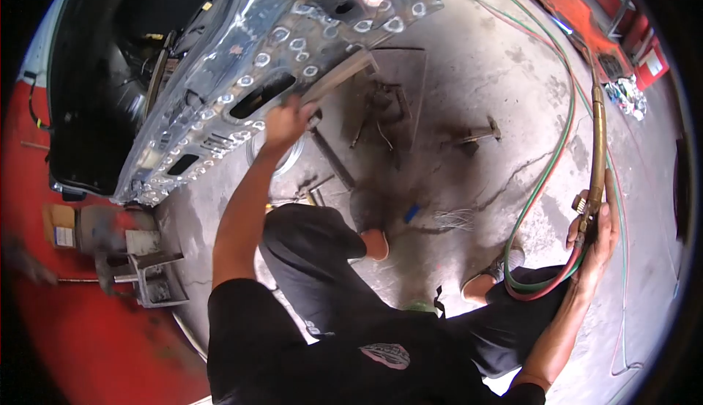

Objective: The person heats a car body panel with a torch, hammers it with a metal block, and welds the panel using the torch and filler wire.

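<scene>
My left hand (288,123) is closed around the pale wooden handle of a hammer (340,79), smeared by motion. The hammer's far end overlaps the lower edge of a bare metal car panel (220,101). Many round, ringed marks dot this panel, and one spot near its upper right glows pinkish white. Out to the right, my right hand (602,233) grips a long brass gas torch (598,141) near its valves, holding it upright. A thin blue-white flame shows near the torch's tip. Red and green hoses (545,174) loop from its base.
On the concrete floor lie another hammer (480,135), a blue object (412,213) and thin wires (454,220). A metal stand (381,105) sits below the panel. A bench vise-like metal block (157,280) is at left, and a red panel (586,17) at upper right.
</scene>
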Demonstrator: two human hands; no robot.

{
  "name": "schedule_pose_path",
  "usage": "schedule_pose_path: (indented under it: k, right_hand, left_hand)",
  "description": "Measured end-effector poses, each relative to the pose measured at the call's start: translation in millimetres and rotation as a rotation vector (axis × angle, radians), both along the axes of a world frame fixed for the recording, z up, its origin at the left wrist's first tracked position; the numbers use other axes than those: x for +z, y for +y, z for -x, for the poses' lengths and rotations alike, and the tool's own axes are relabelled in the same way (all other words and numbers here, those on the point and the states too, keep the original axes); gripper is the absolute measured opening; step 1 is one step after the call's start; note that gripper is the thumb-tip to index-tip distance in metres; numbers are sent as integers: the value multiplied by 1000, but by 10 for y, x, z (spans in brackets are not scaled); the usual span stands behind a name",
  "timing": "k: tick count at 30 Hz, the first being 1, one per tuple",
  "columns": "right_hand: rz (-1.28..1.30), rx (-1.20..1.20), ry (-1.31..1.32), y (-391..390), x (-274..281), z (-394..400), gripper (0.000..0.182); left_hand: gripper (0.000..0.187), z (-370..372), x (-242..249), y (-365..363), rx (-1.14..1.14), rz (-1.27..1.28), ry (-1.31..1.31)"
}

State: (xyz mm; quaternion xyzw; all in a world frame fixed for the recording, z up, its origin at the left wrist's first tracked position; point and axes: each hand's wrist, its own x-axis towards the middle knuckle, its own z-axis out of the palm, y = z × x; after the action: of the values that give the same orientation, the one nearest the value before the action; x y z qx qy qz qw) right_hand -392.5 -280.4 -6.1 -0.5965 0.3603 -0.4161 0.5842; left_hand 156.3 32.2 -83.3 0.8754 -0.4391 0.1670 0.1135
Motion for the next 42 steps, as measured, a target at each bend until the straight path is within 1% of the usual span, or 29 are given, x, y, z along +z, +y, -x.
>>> schedule_pose_path:
  k: [3, 4, 6, 7, 9, 10, 11, 12, 14, 16, 17, 18, 20, 21, 23, 26, 29, 32, 33, 35, 36, 37, 39, 40, 42]
  right_hand:
    - [0, -38, -17, -60, -64, 122, 81]
    - [-1, -27, -9, -47, -58, 111, 81]
    - [-11, -28, -43, -42, -41, 48, 78]
    - [-22, -32, -54, -50, -34, 27, 76]
    - [-36, 8, -41, -42, -27, 25, 75]
    - [-19, 15, -48, -54, -39, 18, 75]
    - [-2, 15, -51, -64, -44, 21, 75]
    - [-9, 22, -40, -54, -46, 18, 76]
    - [2, 5, -16, 11, 7, -56, 77]
    - [-10, 20, -23, 27, 15, -117, 78]
    - [-6, 37, -11, 28, 20, -127, 78]
    - [-2, 23, -10, 46, 14, -136, 78]
    - [2, 42, 1, 35, 18, -160, 78]
    - [-10, 56, -21, -9, -2, -134, 78]
    - [-12, 60, -8, -19, 8, -67, 79]
    - [-15, 19, 5, 24, 30, -53, 80]
    - [-18, 19, 1, 59, 72, -124, 80]
    - [-43, 60, -19, 79, 76, -199, 81]
    - [-44, 78, -24, 85, 79, -212, 81]
    - [-49, 96, -47, 97, 108, -248, 82]
    - [-51, 98, -54, 102, 116, -253, 83]
    - [-50, 95, -62, 101, 115, -263, 83]
    - [-47, 101, -75, 96, 113, -243, 83]
    - [-47, 100, -68, 94, 105, -216, 82]
    - [-45, 98, -69, 62, 111, -185, 81]
  left_hand:
    - [42, 61, 72, 6, -132, 219, 18]
    - [42, 79, 55, -74, -102, 143, -15]
    - [40, 81, 46, -472, -39, -2, -94]
    - [37, 141, 90, -504, -55, 23, -84]
    - [37, 208, 89, -47, 6, 29, -61]
    - [38, 128, 142, 79, 6, 50, -68]
    - [41, 10, 109, 314, -147, 200, -68]
    - [44, 23, 181, 395, -147, 134, -111]
    - [44, 175, 230, 5, -34, 85, -68]
    - [45, 162, 147, -511, -53, 23, -100]
    - [45, 297, 194, -860, -53, 94, -68]
    - [46, 410, 240, -1042, -47, 156, -31]
    - [46, 497, 234, -795, 28, 99, -27]
    - [46, 465, 322, -795, 44, 78, -45]
    - [45, 218, 183, -157, 55, 60, -43]
    - [45, 104, 169, 38, -33, 251, -41]
    - [46, 340, 486, -674, 19, 139, -50]
    - [48, 560, 550, -895, 59, 164, -85]
    - [51, 570, 466, -766, 17, 254, -33]
    - [51, 599, 35, -617, 30, 426, 46]
    - [52, 670, -104, -601, 41, 511, 89]
    - [52, 824, -127, -789, 23, 604, 44]
    - [51, 1061, 66, -1363, 105, 715, 187]
    - [51, 1194, 61, -1579, 155, 762, 263]
    - [47, 1339, -437, -1866, 142, 968, 245]
